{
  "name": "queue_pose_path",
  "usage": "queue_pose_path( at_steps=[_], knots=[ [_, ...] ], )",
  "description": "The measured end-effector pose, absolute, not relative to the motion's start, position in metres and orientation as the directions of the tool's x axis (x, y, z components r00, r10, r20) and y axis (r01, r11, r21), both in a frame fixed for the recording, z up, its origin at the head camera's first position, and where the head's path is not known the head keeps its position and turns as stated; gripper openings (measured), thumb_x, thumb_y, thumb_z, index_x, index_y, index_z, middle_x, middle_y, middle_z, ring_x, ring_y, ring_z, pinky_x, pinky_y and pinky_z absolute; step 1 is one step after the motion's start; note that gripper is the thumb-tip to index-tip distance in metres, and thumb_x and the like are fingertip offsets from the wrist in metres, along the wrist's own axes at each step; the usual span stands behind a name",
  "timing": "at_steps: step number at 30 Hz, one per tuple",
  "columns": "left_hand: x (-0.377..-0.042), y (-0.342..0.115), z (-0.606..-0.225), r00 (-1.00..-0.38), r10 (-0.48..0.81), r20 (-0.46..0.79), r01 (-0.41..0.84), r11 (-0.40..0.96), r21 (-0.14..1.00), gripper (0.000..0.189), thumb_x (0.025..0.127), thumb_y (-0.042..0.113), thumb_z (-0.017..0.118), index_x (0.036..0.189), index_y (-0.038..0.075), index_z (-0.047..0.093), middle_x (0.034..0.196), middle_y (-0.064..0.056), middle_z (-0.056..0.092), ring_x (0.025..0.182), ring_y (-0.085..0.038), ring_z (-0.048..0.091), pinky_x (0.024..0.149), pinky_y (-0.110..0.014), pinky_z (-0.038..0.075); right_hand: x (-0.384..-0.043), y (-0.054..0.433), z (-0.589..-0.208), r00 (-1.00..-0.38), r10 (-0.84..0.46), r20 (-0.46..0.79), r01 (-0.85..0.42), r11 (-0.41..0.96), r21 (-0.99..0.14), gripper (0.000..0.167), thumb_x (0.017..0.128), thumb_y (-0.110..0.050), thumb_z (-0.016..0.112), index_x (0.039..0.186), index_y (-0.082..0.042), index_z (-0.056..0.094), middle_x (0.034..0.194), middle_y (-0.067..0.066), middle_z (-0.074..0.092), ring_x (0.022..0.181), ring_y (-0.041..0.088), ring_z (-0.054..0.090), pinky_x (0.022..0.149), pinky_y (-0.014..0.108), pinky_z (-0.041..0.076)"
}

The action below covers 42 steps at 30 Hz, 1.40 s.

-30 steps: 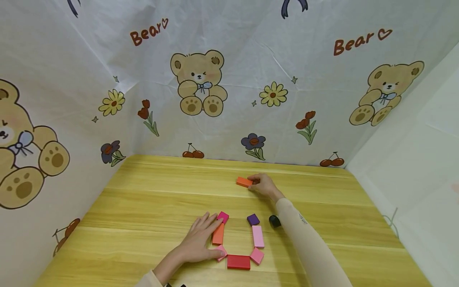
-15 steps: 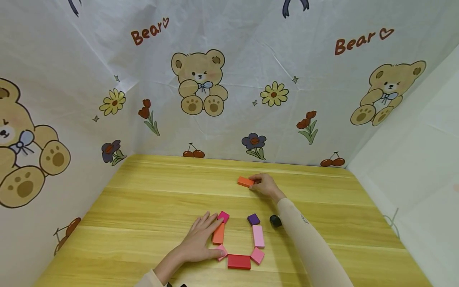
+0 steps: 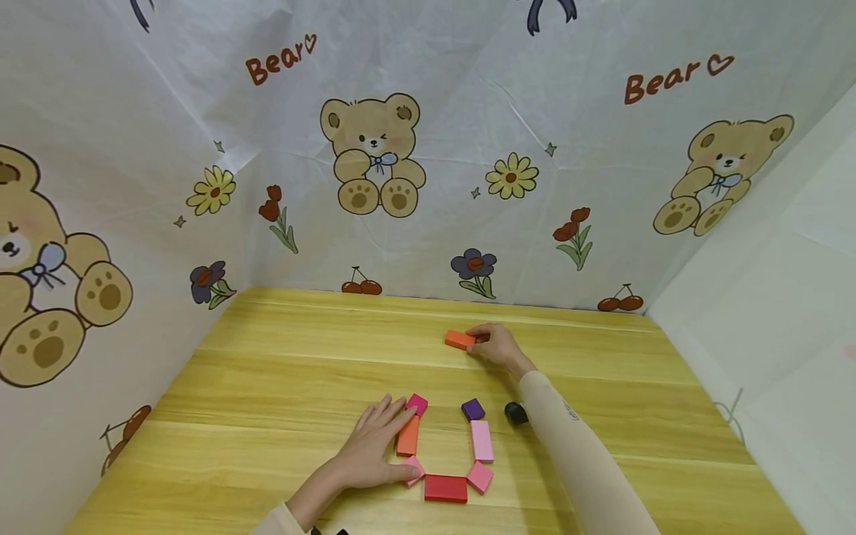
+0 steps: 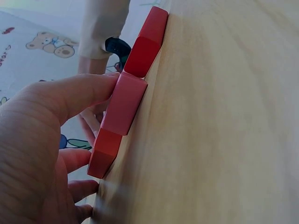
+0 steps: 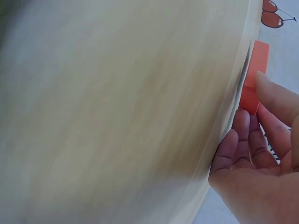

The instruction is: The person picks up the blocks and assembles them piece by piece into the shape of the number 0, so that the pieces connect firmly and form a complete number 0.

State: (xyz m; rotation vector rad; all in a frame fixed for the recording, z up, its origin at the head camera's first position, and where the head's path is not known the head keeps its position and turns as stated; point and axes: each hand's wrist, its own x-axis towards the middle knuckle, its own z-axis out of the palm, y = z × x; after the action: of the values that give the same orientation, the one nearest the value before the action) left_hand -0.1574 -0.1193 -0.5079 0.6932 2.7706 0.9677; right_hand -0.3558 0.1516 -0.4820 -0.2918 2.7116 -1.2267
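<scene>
Toward the back of the table in the head view, my right hand [image 3: 496,345] pinches one end of an orange block [image 3: 458,339]. The right wrist view shows my thumb on top of that orange block [image 5: 259,58], which lies low against the tabletop. My left hand [image 3: 368,452] rests spread beside the left side of a U-shaped row of blocks. Its thumb touches a pink block [image 4: 125,100], and its fingertips reach an orange block [image 3: 408,437] and a magenta block [image 3: 417,404]. A red block [image 3: 446,488] forms the near side of the U.
The U's right side has a pink block [image 3: 480,477], a light pink block [image 3: 481,441] and a purple block [image 3: 473,409]. A small black object [image 3: 515,413] sits by the right sleeve. Behind the wooden table [image 3: 301,357] hangs a bear-printed cloth [image 3: 428,238].
</scene>
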Motion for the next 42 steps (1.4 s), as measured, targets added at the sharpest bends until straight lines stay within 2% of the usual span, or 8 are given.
queue_pose_path(
  at_steps=[21, 32, 42],
  knots=[
    [-0.156, -0.12, -0.507, -0.886, 0.461, 0.043, 0.383, 0.678, 0.627, 0.096, 0.078, 0.061, 0.069, 0.153, 0.012, 0.034, 0.161, -0.014, 0.025, 0.15, -0.04, 0.011, 0.118, -0.063, 0.006, -0.338, 0.163, -0.477, -0.96, -0.278, -0.032, -0.149, 0.603, -0.784, 0.032, 0.084, -0.006, 0.074, 0.116, -0.004, 0.07, 0.112, 0.012, 0.067, 0.096, 0.021, 0.058, 0.082, 0.031, 0.049],
    [-0.156, -0.12, -0.506, -0.886, 0.461, 0.04, 0.381, 0.678, 0.628, 0.096, 0.078, 0.061, 0.069, 0.153, 0.012, 0.034, 0.161, -0.014, 0.025, 0.15, -0.04, 0.011, 0.118, -0.062, 0.006, -0.318, 0.161, -0.469, -0.948, -0.318, -0.001, -0.198, 0.59, -0.783, 0.031, 0.084, -0.007, 0.075, 0.114, -0.007, 0.071, 0.112, 0.009, 0.066, 0.097, 0.022, 0.06, 0.08, 0.031, 0.05],
    [-0.156, -0.119, -0.504, -0.886, 0.462, 0.038, 0.38, 0.675, 0.633, 0.096, 0.078, 0.06, 0.069, 0.153, 0.011, 0.034, 0.161, -0.014, 0.025, 0.15, -0.041, 0.011, 0.118, -0.063, 0.005, -0.299, 0.155, -0.465, -0.927, -0.376, 0.01, -0.234, 0.557, -0.797, 0.03, 0.083, -0.006, 0.075, 0.113, -0.007, 0.072, 0.11, 0.008, 0.066, 0.098, 0.022, 0.061, 0.084, 0.036, 0.053]
  ],
)
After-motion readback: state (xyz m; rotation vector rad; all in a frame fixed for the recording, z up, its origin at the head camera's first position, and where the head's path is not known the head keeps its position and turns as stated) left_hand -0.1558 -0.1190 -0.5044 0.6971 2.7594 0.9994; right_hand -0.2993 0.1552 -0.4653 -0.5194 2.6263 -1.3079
